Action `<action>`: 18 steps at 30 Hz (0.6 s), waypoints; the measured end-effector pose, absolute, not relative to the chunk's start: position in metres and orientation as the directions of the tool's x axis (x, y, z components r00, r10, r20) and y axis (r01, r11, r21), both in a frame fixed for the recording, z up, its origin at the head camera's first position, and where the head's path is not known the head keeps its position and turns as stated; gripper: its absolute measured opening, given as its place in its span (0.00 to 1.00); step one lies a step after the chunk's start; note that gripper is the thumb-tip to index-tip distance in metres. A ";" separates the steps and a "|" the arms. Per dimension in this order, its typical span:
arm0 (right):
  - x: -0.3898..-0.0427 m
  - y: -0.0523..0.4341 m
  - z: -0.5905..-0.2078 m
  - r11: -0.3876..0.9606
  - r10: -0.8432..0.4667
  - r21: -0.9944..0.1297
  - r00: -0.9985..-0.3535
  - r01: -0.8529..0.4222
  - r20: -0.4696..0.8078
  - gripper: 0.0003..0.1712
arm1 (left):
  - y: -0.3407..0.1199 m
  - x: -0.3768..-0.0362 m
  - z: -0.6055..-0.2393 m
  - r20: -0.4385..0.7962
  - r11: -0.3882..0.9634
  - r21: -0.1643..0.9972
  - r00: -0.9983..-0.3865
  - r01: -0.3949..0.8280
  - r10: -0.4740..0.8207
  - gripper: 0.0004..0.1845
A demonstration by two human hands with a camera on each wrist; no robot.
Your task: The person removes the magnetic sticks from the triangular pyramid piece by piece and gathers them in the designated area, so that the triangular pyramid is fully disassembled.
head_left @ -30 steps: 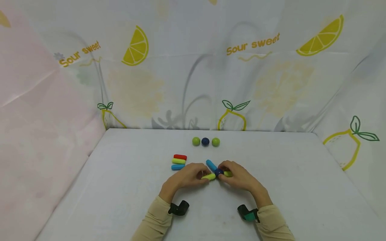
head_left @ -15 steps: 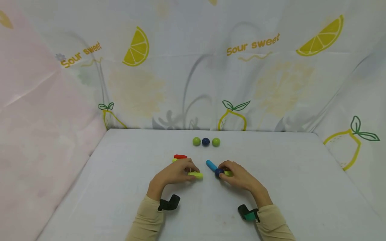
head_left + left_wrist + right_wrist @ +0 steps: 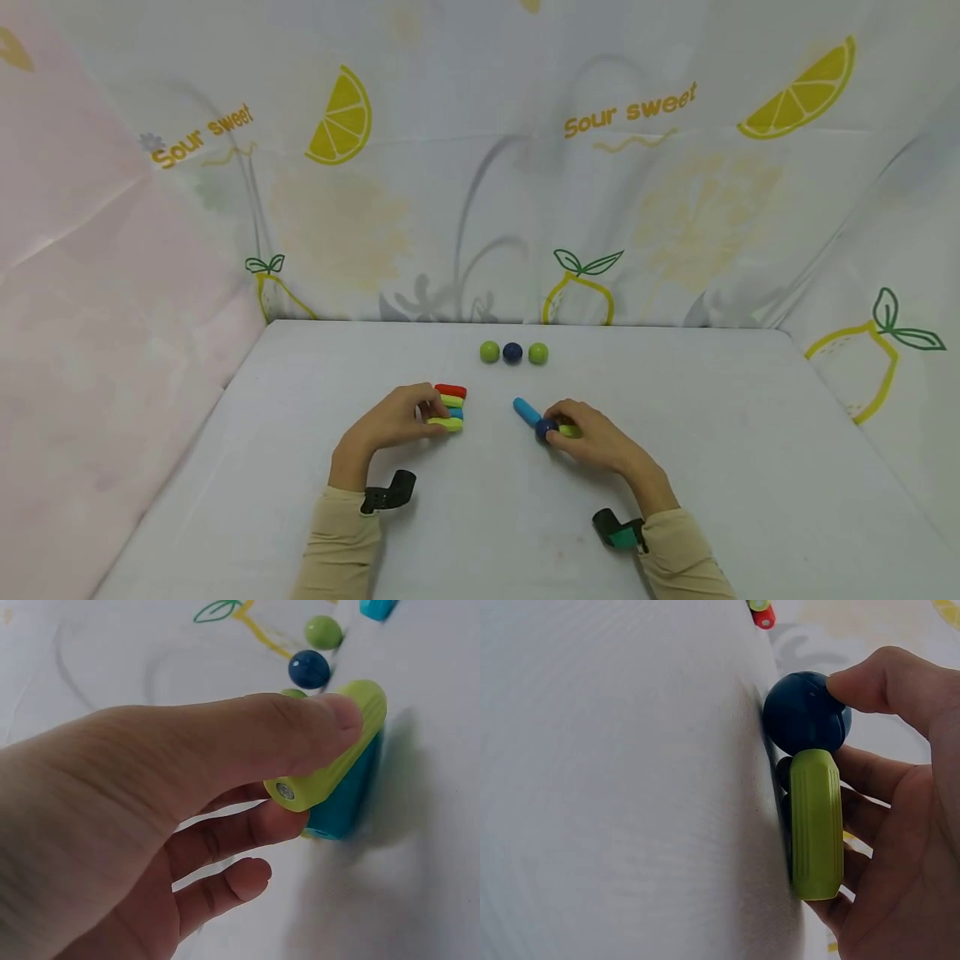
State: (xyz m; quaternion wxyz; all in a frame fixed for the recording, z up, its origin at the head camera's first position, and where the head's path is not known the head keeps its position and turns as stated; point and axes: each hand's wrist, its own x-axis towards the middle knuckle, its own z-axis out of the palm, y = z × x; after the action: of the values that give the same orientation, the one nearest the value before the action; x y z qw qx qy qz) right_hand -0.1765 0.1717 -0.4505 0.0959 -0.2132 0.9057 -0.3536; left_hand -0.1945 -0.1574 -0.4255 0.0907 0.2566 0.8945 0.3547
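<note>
Left hand (image 3: pixel 390 422): thumb and fingers pinching green rod (image 3: pixel 446 424), laid at near edge of rod stack (image 3: pixel 450 401), against blue rod (image 3: pixel 346 796). Right hand (image 3: pixel 592 437): curled, gripping navy ball (image 3: pixel 543 428) joined to green stick (image 3: pixel 815 823), on table (image 3: pixel 735 467).

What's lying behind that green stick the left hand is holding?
Behind the green stick held by the left hand lie a blue stick, another green and a red one. The fingers cover their left ends.
</note>
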 end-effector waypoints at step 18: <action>-0.178 0.178 -0.453 0.632 -0.500 -0.693 -0.866 -0.347 -0.023 0.15 | -0.158 -0.202 -0.439 0.036 0.610 0.691 -0.861 0.388 0.507 0.10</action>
State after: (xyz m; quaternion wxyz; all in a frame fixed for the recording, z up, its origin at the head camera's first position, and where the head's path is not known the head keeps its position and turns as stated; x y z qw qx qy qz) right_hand -0.1776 0.1779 -0.4526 0.1070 -0.2362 0.8971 -0.3578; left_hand -0.2016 -0.1575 -0.4389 0.0816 0.2503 0.8936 0.3636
